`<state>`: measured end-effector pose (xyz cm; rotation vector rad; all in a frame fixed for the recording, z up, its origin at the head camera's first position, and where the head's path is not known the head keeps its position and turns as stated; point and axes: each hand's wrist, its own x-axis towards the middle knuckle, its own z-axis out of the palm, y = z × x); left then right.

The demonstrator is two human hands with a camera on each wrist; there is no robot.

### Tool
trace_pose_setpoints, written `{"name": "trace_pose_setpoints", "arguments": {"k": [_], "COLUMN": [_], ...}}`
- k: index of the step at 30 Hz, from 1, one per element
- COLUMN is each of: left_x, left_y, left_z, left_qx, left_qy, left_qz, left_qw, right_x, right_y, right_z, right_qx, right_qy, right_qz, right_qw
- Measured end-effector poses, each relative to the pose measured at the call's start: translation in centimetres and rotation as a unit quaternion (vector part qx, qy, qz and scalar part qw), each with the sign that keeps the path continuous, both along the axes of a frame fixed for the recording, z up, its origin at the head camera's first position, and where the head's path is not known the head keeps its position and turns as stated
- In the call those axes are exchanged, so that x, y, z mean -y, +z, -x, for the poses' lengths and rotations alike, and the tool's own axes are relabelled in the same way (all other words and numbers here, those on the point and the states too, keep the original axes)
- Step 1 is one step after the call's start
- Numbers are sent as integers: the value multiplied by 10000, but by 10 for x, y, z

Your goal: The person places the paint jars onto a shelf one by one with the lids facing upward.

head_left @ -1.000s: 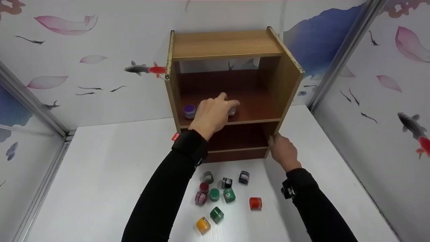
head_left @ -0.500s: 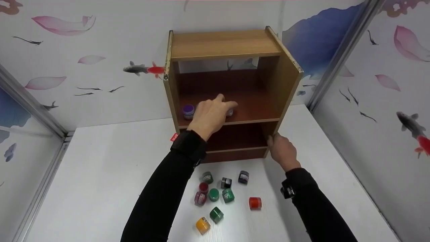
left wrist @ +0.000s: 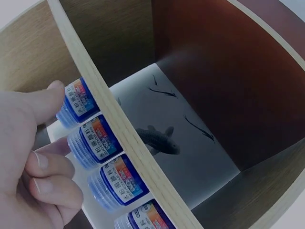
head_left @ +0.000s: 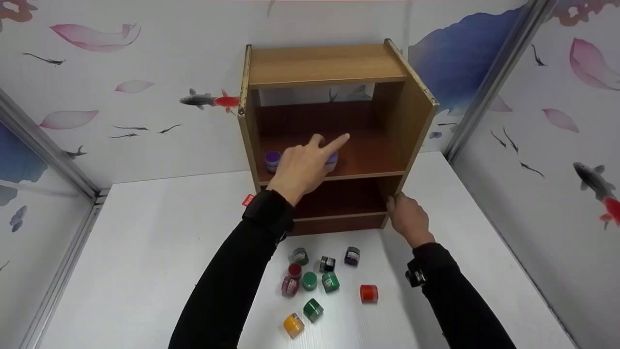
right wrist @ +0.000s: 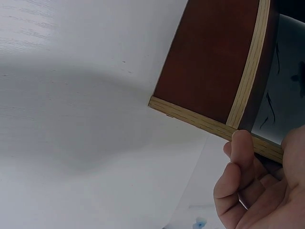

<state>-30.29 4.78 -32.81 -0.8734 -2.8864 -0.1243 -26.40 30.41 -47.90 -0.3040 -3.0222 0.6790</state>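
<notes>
A small wooden shelf unit (head_left: 329, 63) stands against the back wall. My left hand (head_left: 302, 167) is over its middle shelf, index finger stretched out to the right above a purple-lidded paint jar (head_left: 332, 161). Another purple-lidded paint jar (head_left: 272, 160) sits at the shelf's left end. In the left wrist view several paint jars line up along the shelf edge; one digit touches the end jar (left wrist: 78, 101), while other fingers are bent beside the neighbouring jar (left wrist: 97, 142). My right hand (head_left: 409, 219) grips the unit's right side panel low down, fingertips at its front edge (right wrist: 264, 147).
On the white table before the unit lie several paint jars, among them a red one (head_left: 368, 293), a yellow one (head_left: 293, 325), a green one (head_left: 313, 309) and a black one (head_left: 327, 264). The unit's lower compartment (head_left: 339, 198) is below my left hand.
My left index finger has straightened and lifted away from the right-hand jar, which now shows more of its purple lid. My right hand stays on the side panel.
</notes>
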Motion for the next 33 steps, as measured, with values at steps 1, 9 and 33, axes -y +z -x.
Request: {"name": "trace_pose_setpoints", "arguments": {"k": [1, 9, 33], "left_x": [2, 24, 75], "left_y": [1, -5, -85], "left_z": [-1, -16, -61], "left_qx": [26, -334, -613], "left_qy": [-31, -447, -922], "left_qz": [-102, -888, -1374], "left_qw": [9999, 9945, 9843], "right_x": [0, 2, -3], "right_y": [0, -2, 1], "right_z": [0, 0, 2], "right_qx": [-5, -89, 125], "right_qy": [0, 55, 111], "right_qz": [-7, -53, -123], "right_qw": [10000, 9999, 9998]}}
